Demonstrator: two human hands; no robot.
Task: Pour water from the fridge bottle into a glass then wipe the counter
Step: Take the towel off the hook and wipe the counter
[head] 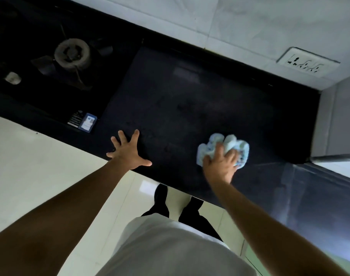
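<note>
So I count one blue cloth, one burner, two knobs, two cards, one wall socket, two hands, all around one dark surface.

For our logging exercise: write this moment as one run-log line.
phase: wiping | right hand: pressing bunched light blue cloth on black counter | left hand: open, flat at counter edge | bottle, glass: not in view

My cloth is pale blue, the worktop black, the wall tiles white, my shirt light grey.
</note>
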